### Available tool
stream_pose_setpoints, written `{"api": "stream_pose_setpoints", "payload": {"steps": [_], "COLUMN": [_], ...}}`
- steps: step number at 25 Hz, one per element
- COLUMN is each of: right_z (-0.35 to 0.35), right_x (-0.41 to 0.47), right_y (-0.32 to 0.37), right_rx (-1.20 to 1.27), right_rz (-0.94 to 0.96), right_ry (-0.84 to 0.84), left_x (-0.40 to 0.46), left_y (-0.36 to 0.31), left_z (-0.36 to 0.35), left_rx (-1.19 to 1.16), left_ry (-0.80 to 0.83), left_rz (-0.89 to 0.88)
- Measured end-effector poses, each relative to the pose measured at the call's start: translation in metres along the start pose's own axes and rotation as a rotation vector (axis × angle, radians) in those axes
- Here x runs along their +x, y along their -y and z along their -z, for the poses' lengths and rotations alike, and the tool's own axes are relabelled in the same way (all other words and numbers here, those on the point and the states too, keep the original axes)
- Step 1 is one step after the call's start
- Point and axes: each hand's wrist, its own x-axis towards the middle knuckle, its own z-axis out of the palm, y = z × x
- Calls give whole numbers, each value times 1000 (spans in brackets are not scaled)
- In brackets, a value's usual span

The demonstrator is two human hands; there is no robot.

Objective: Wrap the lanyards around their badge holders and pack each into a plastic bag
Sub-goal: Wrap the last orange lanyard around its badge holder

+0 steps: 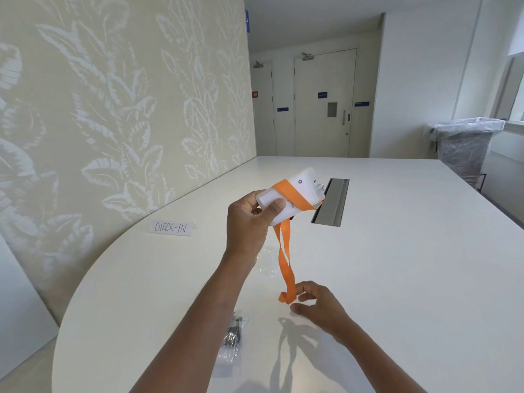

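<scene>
Left hand: grips the badge holder above the table, centre.
Right hand: fingers half curled at the orange lanyard loop; hold unclear.
Table: white, curved edge, metal slot at 1 o'clock.
Room: leaf-patterned wall at 10 o'clock, doors at 12.

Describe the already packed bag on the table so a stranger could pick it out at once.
Start from the white table and look at its near edge, just beside the left forearm. There lies a small clear plastic bag holding a dark bundle. The empty bag farther in holds nothing dark.
</scene>
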Motion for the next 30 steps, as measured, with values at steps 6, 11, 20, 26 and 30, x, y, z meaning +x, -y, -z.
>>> {"api": "stream_pose_setpoints", "payload": {"steps": [6, 11, 20, 26, 30], "right_z": [-8, -9, 6, 23, 26], "right_x": [-5, -5, -14, -16, -18], "right_y": [-6, -6, -12, -15, -18], "right_rx": [14, 63, 328, 734, 889], "right_rz": [41, 17, 10, -59, -84], "right_ry": [64, -25, 159, 494, 495], "left_x": [12, 22, 34, 43, 47], "left_y": [-1, -9, -5, -5, -6], "left_z": [0, 7, 26, 38, 42], "left_rx": [21, -26, -59, -82, -110], "left_ry": [-19, -38, -96, -146, -150], "left_rz": [-24, -26, -42, -41, -46]}}
